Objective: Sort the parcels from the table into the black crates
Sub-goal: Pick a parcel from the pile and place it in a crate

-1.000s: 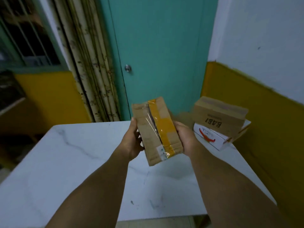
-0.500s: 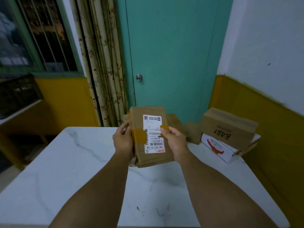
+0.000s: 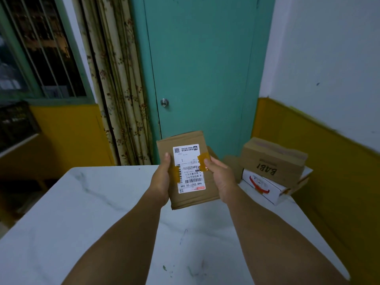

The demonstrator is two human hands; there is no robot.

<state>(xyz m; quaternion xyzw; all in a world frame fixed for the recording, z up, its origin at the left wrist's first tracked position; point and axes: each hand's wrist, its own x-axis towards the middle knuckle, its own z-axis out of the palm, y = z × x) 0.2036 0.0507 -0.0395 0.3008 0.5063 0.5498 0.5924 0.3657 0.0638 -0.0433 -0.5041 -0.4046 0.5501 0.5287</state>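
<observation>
A small brown cardboard parcel (image 3: 189, 138) with a white shipping label and yellow tape is held upright above the white marble table (image 3: 82, 212). My left hand (image 3: 161, 182) grips its left edge and my right hand (image 3: 221, 179) grips its right edge, thumbs on the label face. At the table's far right, a brown box printed "BABI" (image 3: 271, 159) rests on a white box with a red mark (image 3: 265, 189). More brown cardboard (image 3: 232, 163) lies behind the held parcel, partly hidden. A black crate (image 3: 16, 122) sits on a shelf at the far left.
A teal door (image 3: 201, 68) stands behind the table, with a patterned curtain (image 3: 117, 89) and a barred window (image 3: 39, 48) to its left. A yellow and white wall runs along the table's right side.
The parcel was turned from its taped side to its label side, and both hands now hold it a little further right. The camera tilted and shifted slightly.
</observation>
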